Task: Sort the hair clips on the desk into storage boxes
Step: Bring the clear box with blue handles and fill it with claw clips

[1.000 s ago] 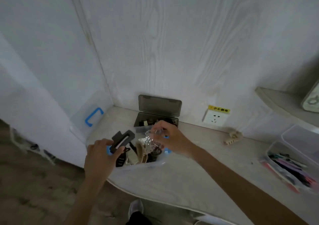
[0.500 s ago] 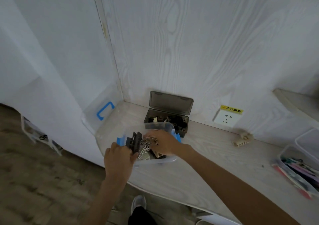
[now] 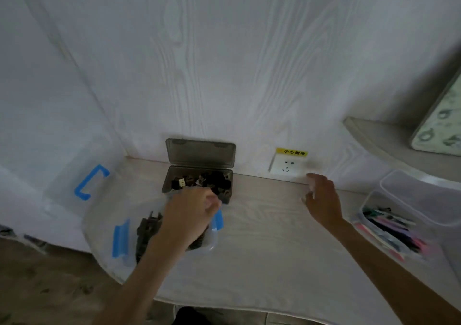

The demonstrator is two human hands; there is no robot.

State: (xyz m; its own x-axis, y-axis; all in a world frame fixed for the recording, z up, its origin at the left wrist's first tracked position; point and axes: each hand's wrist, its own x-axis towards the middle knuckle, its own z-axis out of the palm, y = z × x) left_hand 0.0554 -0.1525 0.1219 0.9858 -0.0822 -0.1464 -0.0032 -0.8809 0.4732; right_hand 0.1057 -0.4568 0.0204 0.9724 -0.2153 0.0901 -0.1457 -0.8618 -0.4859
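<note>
A: Near edge first. Clear bin [image 3: 210, 246] with blue latches sits at the front of the desk [image 3: 262, 250], dark clips [image 3: 147, 227] piled inside.

B: Left hand?

A: Left hand [image 3: 189, 215] is over that bin, fingers curled down into it. Blurred, so what they pinch, if anything, can't be told.

B: Right hand?

A: Right hand [image 3: 323, 200] is further back, near the wall socket [image 3: 287, 166], fingers spread and loose, holding nothing visible. It covers the desk spot under it; no clip shows there.

B: Other boxes?

A: Grey box [image 3: 199, 175] stands lid-up against the wall, just behind the clear bin, already holding dark clips. At the right edge, an open clear tray [image 3: 366, 205] holds flat coloured clips [image 3: 389, 227], pink and dark.

B: Step?

A: Judging by this, mid-sort: left hand works the dark clips in the bin, right hand reaches for something loose by the socket.

B: Next move needs?

A: Probably the right hand closing on whatever lies below it, then matching type to box, grey box or bin versus the tray. Left hand must clear the bin rim without tipping it.
</note>
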